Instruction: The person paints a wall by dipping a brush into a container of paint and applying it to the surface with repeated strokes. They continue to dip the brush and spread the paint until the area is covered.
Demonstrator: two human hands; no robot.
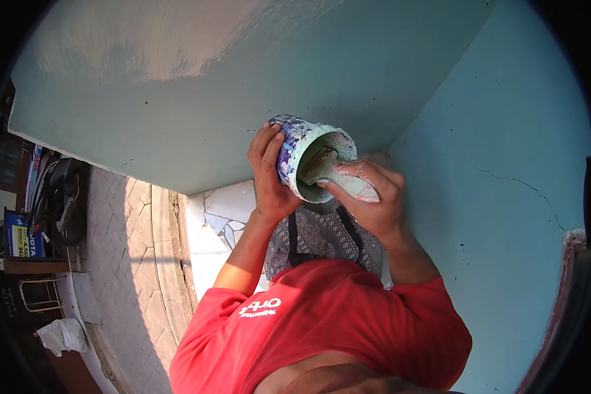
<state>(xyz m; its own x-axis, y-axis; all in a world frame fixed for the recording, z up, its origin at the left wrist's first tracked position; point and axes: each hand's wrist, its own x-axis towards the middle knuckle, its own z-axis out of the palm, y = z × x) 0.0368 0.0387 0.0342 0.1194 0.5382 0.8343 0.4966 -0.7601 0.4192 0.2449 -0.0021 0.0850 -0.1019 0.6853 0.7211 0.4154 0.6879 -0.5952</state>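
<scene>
A paint-smeared purple and white paint can point(291, 146) is tilted with its mouth toward me. My left hand point(269, 171) is wrapped round its left side, fingers over the top and palm below. In my right hand point(377, 190) is a paintbrush point(351, 184), its handle coated in pale paint and pinched between thumb and fingers. The brush head point(318, 164) sits inside the can, close to the inner wall. How much paint the can holds is hard to make out.
Ahead stands a blue-green wall point(243, 111) with a pale painted patch point(151, 33) at upper left. A cracked blue wall point(499, 217) rises on the right. At left are sunlit paving point(154, 243), a parked motorcycle point(62, 203) and a white bag point(64, 336).
</scene>
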